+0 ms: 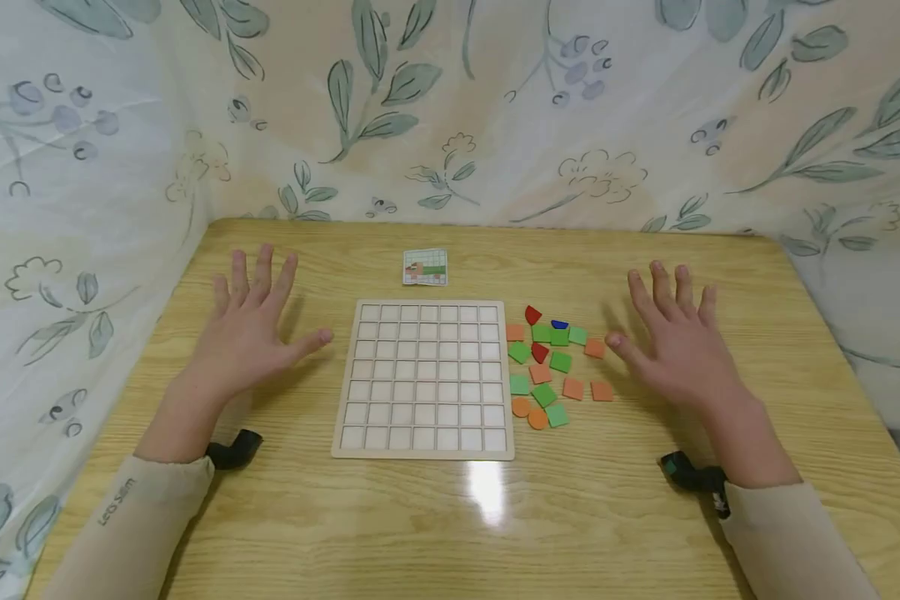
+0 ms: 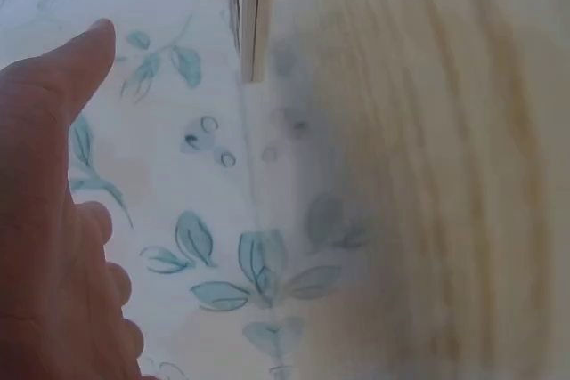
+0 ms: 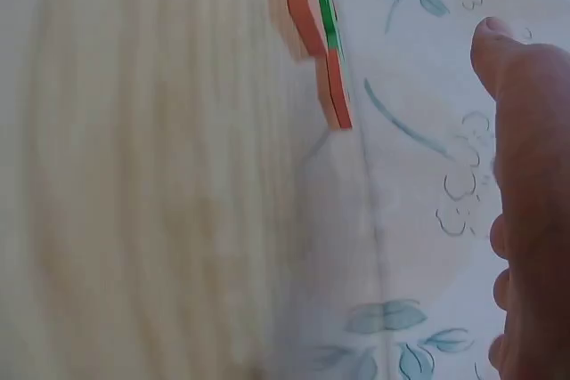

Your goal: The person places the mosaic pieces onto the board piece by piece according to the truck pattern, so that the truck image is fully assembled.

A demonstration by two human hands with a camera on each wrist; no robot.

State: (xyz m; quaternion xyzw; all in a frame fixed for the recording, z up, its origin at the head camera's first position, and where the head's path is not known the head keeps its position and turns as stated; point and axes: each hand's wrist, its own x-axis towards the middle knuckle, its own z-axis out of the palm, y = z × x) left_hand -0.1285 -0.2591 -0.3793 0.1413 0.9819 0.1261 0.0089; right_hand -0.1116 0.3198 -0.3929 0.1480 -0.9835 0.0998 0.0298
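Note:
My left hand [image 1: 243, 342] is spread over the table left of a wooden grid board [image 1: 347, 379], its thumb pointing toward the board's edge. On the other side my right hand [image 1: 678, 354] is spread too, with the thumb close to an orange square tile [image 1: 594, 348]. Neither hand holds anything. Several small flat tiles lie loosely right of the board: green squares [image 1: 560, 362], orange circles [image 1: 537, 417], red wedge-shaped pieces [image 1: 533, 315] and a blue half-round piece [image 1: 559, 324]. All of the board's visible squares are bare. In the right wrist view, orange tiles [image 3: 337, 91] show edge-on.
Behind the board lies a small picture card [image 1: 424, 267] with a coloured pattern on a grid. The wooden table [image 1: 307, 525] ends at a leaf-patterned cloth [image 1: 457, 108] at the back and sides. Black wrist straps [image 1: 234, 451] show at the cuffs.

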